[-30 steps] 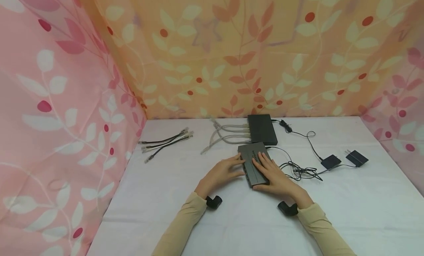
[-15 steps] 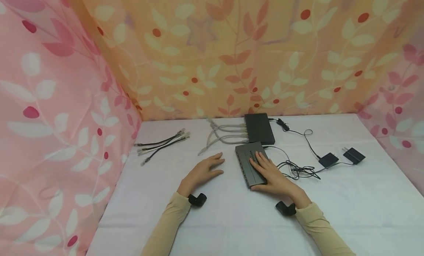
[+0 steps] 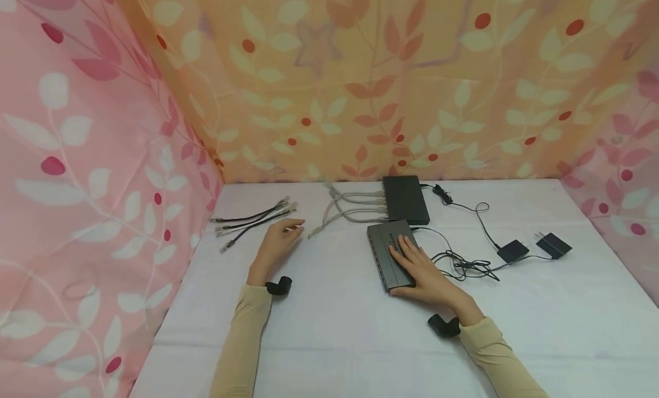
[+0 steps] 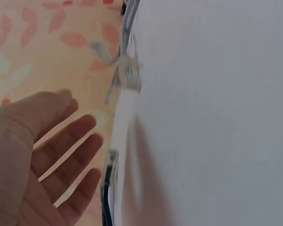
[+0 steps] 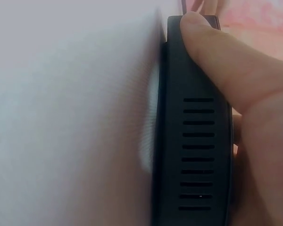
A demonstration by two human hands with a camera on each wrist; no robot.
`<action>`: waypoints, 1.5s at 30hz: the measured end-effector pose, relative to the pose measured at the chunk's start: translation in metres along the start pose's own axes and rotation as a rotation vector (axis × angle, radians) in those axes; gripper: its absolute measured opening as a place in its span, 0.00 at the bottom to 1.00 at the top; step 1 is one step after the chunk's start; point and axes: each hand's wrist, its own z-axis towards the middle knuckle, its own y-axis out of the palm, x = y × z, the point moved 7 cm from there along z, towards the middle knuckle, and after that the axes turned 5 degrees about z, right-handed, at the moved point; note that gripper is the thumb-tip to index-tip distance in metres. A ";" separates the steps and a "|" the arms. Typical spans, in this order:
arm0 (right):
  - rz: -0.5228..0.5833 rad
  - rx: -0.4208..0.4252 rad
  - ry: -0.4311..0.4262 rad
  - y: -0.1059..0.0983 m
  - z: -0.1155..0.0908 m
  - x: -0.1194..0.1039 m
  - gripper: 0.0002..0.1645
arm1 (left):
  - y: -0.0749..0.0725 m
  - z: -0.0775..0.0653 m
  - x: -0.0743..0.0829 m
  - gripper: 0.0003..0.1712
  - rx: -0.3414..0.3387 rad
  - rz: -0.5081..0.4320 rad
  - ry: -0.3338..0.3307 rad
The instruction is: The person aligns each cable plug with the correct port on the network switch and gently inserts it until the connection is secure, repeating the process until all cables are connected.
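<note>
A dark grey network switch [image 3: 381, 252] with NETGEAR lettering lies flat on the white table. My right hand [image 3: 424, 277] rests on it with straight fingers across the top and the thumb at its near edge. In the right wrist view the thumb lies against the vented side of the switch [image 5: 195, 150]. My left hand [image 3: 275, 246] is over the table beside several short black network cables [image 3: 259, 218], its fingers loosely bent and holding nothing. In the left wrist view a black cable's clear plug shows just beyond the fingertips [image 4: 92, 176].
A second black box [image 3: 407, 201] stands at the back with several grey network cables [image 3: 360, 194] plugged into its left side. To the right lie a coiled power cord [image 3: 465, 266] and two black power adapters [image 3: 554, 245]. Patterned curtains enclose the back and sides.
My left hand has left the switch's left side and moved left to the black cables. The right hand has stayed on the switch.
</note>
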 end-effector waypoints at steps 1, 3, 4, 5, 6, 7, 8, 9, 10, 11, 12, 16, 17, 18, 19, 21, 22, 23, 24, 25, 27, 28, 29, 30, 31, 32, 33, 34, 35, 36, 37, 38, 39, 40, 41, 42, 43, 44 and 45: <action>0.005 0.003 -0.002 0.001 0.000 0.000 0.59 | -0.004 0.002 -0.005 0.16 0.031 0.022 -0.012; 0.010 -0.004 0.007 0.003 0.000 0.001 0.59 | -0.010 0.004 -0.011 0.15 0.080 0.065 -0.035; 0.011 -0.008 0.013 0.004 -0.001 0.001 0.59 | -0.013 0.006 -0.013 0.15 0.100 0.096 -0.038; 0.013 -0.013 0.019 0.004 -0.001 0.002 0.59 | -0.016 0.008 -0.015 0.15 0.118 0.124 -0.038; 0.016 -0.016 0.025 0.005 -0.001 0.002 0.59 | -0.018 0.010 -0.016 0.15 0.128 0.149 -0.039; 0.022 -0.019 0.031 0.005 -0.001 0.002 0.58 | -0.019 0.013 -0.017 0.15 0.141 0.183 -0.035; 0.023 -0.022 0.037 0.005 -0.001 0.003 0.59 | -0.021 0.015 -0.018 0.14 0.150 0.206 -0.035; 0.023 -0.024 0.039 0.005 -0.001 0.003 0.59 | -0.022 0.017 -0.020 0.14 0.159 0.233 -0.035; 0.024 -0.024 0.039 0.004 -0.001 0.003 0.58 | -0.023 0.020 -0.021 0.14 0.166 0.256 -0.030; 0.024 -0.026 0.039 0.004 -0.001 0.003 0.58 | -0.024 0.023 -0.023 0.14 0.169 0.265 -0.028; 0.023 -0.026 0.040 0.003 -0.001 0.003 0.59 | -0.024 0.025 -0.024 0.14 0.169 0.277 -0.025; 0.009 -0.021 0.039 0.002 -0.001 0.004 0.58 | -0.023 0.035 -0.027 0.14 0.150 0.314 -0.030; 0.008 -0.018 0.038 0.002 -0.001 0.004 0.58 | -0.022 0.037 -0.028 0.14 0.141 0.326 -0.034; 0.007 -0.014 0.035 0.001 -0.001 0.003 0.58 | -0.021 0.038 -0.029 0.14 0.134 0.348 -0.036; 0.005 -0.010 0.031 0.001 -0.001 0.003 0.58 | -0.020 0.040 -0.030 0.14 0.126 0.362 -0.044; 0.001 -0.002 0.023 0.001 -0.001 0.003 0.58 | -0.019 0.043 -0.031 0.14 0.110 0.394 -0.061; 0.003 0.001 0.020 0.001 -0.001 0.002 0.58 | -0.019 0.043 -0.031 0.13 0.107 0.402 -0.072; 0.001 0.004 0.016 0.001 -0.001 0.002 0.58 | -0.019 0.044 -0.032 0.13 0.104 0.408 -0.086; 0.001 0.006 0.013 0.001 0.000 0.002 0.58 | -0.019 0.044 -0.032 0.13 0.100 0.414 -0.102; 0.002 0.007 0.012 0.001 0.000 0.002 0.58 | -0.019 0.044 -0.034 0.13 0.095 0.419 -0.123; 0.005 0.006 0.010 0.001 0.000 0.002 0.58 | -0.019 0.044 -0.036 0.12 0.085 0.437 -0.159; 0.008 0.007 0.010 0.000 0.000 0.002 0.58 | -0.019 0.043 -0.037 0.12 0.079 0.445 -0.173; 0.007 0.008 0.008 0.000 0.000 0.002 0.58 | -0.019 0.043 -0.038 0.12 0.074 0.455 -0.183; 0.008 0.006 0.009 0.000 -0.001 0.001 0.58 | -0.018 0.042 -0.039 0.12 0.072 0.466 -0.188; 0.010 0.004 0.009 0.000 -0.001 0.001 0.59 | -0.019 0.041 -0.039 0.12 0.074 0.469 -0.192; 0.009 0.002 0.011 0.000 0.000 0.001 0.58 | -0.019 0.040 -0.040 0.12 0.078 0.464 -0.191; 0.012 -0.002 0.015 -0.001 -0.001 0.001 0.59 | -0.020 0.038 -0.039 0.13 0.084 0.452 -0.188; 0.013 -0.006 0.019 -0.001 0.000 0.001 0.59 | -0.021 0.037 -0.038 0.13 0.090 0.438 -0.184; 0.013 -0.011 0.023 -0.001 0.000 0.001 0.59 | -0.021 0.035 -0.036 0.13 0.099 0.421 -0.178; 0.014 -0.015 0.028 -0.001 0.000 0.001 0.59 | -0.022 0.034 -0.035 0.13 0.106 0.402 -0.173; 0.013 -0.015 0.030 -0.001 0.000 0.001 0.59 | -0.022 0.032 -0.032 0.12 0.111 0.380 -0.170; 0.012 -0.014 0.031 -0.001 0.000 0.002 0.59 | -0.022 0.030 -0.030 0.12 0.115 0.364 -0.165; 0.014 -0.011 0.030 -0.001 0.000 0.002 0.59 | -0.023 0.028 -0.027 0.11 0.122 0.352 -0.156; 0.013 -0.005 0.026 -0.001 0.000 0.001 0.59 | -0.023 0.026 -0.025 0.11 0.127 0.342 -0.149; 0.012 -0.003 0.023 -0.001 0.000 0.001 0.59 | -0.023 0.024 -0.022 0.10 0.133 0.333 -0.142; 0.013 0.003 0.018 -0.001 -0.001 0.001 0.58 | -0.022 0.022 -0.020 0.10 0.138 0.326 -0.136; 0.013 0.007 0.014 -0.001 -0.001 0.001 0.58 | -0.022 0.020 -0.018 0.10 0.143 0.316 -0.130; 0.016 0.009 0.012 -0.001 -0.001 0.001 0.58 | -0.022 0.018 -0.016 0.10 0.147 0.307 -0.122; 0.017 0.009 0.012 -0.001 -0.001 0.001 0.58 | -0.022 0.016 -0.014 0.10 0.153 0.294 -0.116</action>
